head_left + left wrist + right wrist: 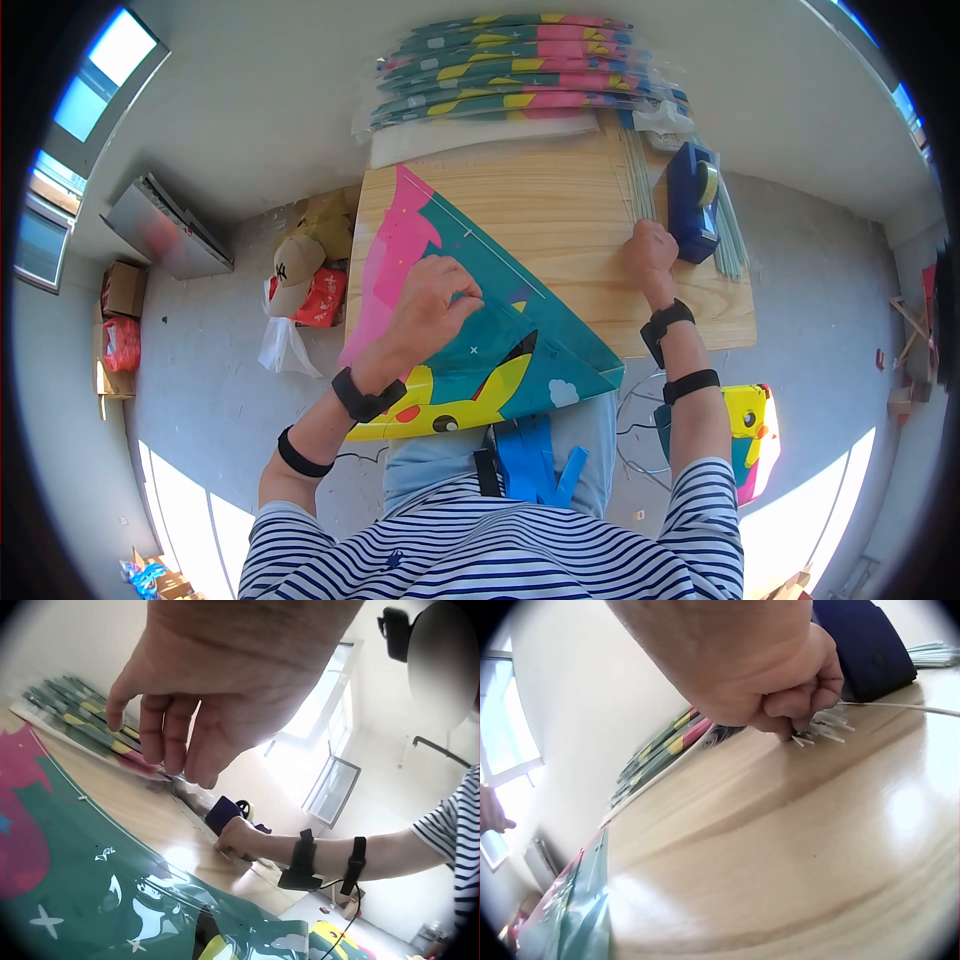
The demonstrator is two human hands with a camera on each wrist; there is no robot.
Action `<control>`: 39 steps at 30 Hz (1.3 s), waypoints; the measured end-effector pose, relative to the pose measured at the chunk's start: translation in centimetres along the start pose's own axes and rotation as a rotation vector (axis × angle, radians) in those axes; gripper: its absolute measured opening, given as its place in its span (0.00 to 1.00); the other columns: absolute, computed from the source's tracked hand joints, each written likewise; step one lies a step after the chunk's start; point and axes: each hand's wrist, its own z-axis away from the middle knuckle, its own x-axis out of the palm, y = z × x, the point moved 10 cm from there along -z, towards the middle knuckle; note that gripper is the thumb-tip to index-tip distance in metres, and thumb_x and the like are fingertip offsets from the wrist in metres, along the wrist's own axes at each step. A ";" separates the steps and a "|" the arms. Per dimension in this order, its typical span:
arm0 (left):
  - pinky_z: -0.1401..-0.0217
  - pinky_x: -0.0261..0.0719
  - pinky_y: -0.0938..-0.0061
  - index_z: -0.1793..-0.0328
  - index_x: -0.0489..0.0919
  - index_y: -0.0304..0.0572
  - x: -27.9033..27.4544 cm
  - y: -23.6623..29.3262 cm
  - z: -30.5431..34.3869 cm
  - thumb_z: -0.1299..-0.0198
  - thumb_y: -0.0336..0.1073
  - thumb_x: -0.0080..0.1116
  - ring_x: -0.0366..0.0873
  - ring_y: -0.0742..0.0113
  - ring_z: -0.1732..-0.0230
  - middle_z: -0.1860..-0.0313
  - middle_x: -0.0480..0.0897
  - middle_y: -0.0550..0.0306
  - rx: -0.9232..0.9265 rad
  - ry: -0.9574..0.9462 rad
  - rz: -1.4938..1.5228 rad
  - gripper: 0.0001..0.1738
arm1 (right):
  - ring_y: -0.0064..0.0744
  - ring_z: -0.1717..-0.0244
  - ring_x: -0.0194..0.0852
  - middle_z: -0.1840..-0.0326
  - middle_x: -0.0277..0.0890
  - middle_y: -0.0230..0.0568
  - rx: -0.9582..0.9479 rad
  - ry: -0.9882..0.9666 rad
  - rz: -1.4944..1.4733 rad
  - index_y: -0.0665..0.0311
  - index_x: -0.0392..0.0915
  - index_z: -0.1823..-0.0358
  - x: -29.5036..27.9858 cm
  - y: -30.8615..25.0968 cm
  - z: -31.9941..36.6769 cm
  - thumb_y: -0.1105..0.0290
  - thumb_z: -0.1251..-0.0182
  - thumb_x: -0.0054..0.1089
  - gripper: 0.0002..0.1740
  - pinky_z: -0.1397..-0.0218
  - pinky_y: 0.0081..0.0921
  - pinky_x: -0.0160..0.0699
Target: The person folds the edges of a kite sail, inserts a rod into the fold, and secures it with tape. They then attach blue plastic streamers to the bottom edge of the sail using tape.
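Observation:
A triangular plastic kite sheet (575,345), green, pink and yellow with a cartoon print, covers the table's near left part and hangs over its front edge. A thin white rod (505,260) lies along its slanting edge. My left hand (428,310) is over the middle of the sheet, fingers loosely bent, with nothing between them in the left wrist view. At the table's right side my right hand (652,255) pinches the near ends of a bundle of thin pale rods (637,175). Several white rod tips (829,729) stick out beneath its curled fingers.
A blue tape dispenser (690,205) stands just right of my right hand, with more pale rods (732,235) beyond it. Bagged printed sheets (510,75) are stacked at the table's back. A cap (297,275) and bags are left of the table; another printed piece (748,430) lies lower right.

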 end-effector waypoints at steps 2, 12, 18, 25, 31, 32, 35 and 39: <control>0.57 0.72 0.64 0.69 0.80 0.37 -0.1 0.1 0.0 0.50 0.28 0.68 0.76 0.53 0.59 0.66 0.79 0.52 -0.004 0.003 0.004 0.06 | 0.48 0.64 0.87 0.67 0.85 0.48 -0.076 0.000 0.015 0.60 0.84 0.76 -0.3 -0.8 0.1 0.73 0.48 0.64 0.02 0.64 0.37 0.85; 0.59 0.72 0.65 0.69 0.80 0.37 -0.2 -0.2 0.5 0.50 0.28 0.67 0.76 0.54 0.60 0.67 0.79 0.52 -0.002 0.002 0.008 0.05 | 0.46 0.65 0.87 0.59 0.81 0.45 -0.034 0.040 0.121 0.62 0.81 0.66 -0.4 -0.2 0.3 0.73 0.44 0.63 0.04 0.66 0.32 0.85; 0.55 0.71 0.63 0.70 0.80 0.39 0.3 -0.6 0.6 0.51 0.28 0.67 0.75 0.54 0.59 0.67 0.79 0.53 -0.034 0.000 0.032 0.05 | 0.55 0.58 0.83 0.63 0.80 0.49 -0.012 -0.012 -0.076 0.61 0.79 0.71 1.2 0.2 -0.3 0.73 0.45 0.60 0.02 0.58 0.42 0.82; 0.57 0.72 0.65 0.69 0.80 0.37 0.3 0.4 0.6 0.50 0.27 0.67 0.76 0.55 0.60 0.66 0.79 0.53 -0.004 -0.007 0.025 0.06 | 0.57 0.67 0.80 0.68 0.81 0.54 -0.115 -0.089 -0.072 0.66 0.80 0.72 1.6 -0.4 0.8 0.70 0.48 0.60 0.06 0.63 0.44 0.79; 0.52 0.76 0.72 0.60 0.84 0.37 1.4 0.3 0.5 0.42 0.31 0.66 0.81 0.65 0.56 0.59 0.84 0.56 -0.253 -0.171 0.301 0.07 | 0.21 0.88 0.59 0.81 0.72 0.34 0.294 -0.655 -1.349 0.67 0.77 0.77 -3.3 -2.4 7.9 0.69 0.42 0.64 0.10 0.78 0.23 0.64; 0.52 0.76 0.72 0.60 0.84 0.37 1.9 0.5 0.4 0.42 0.31 0.66 0.81 0.65 0.56 0.59 0.84 0.56 -0.259 -0.168 0.300 0.07 | 0.18 0.87 0.58 0.82 0.70 0.32 0.287 -0.747 -1.504 0.67 0.77 0.75 -6.0 -4.3 9.9 0.68 0.39 0.63 0.11 0.78 0.19 0.62; 0.47 0.78 0.76 0.50 0.82 0.34 4.4 1.7 0.3 0.36 0.32 0.64 0.81 0.70 0.50 0.56 0.85 0.57 -0.431 -0.154 0.933 0.11 | 0.14 0.88 0.56 0.83 0.68 0.30 0.231 -0.960 -1.824 0.68 0.76 0.71 -12.7 -9.4 15.5 0.68 0.36 0.63 0.10 0.77 0.16 0.62; 0.45 0.79 0.75 0.48 0.80 0.34 4.8 5.9 0.1 0.33 0.33 0.61 0.82 0.70 0.52 0.56 0.84 0.56 -0.359 -0.298 1.230 0.12 | 0.14 0.87 0.56 0.82 0.68 0.30 0.184 -1.094 -1.940 0.68 0.76 0.70 -15.9 -12.0 19.6 0.66 0.36 0.64 0.12 0.75 0.17 0.64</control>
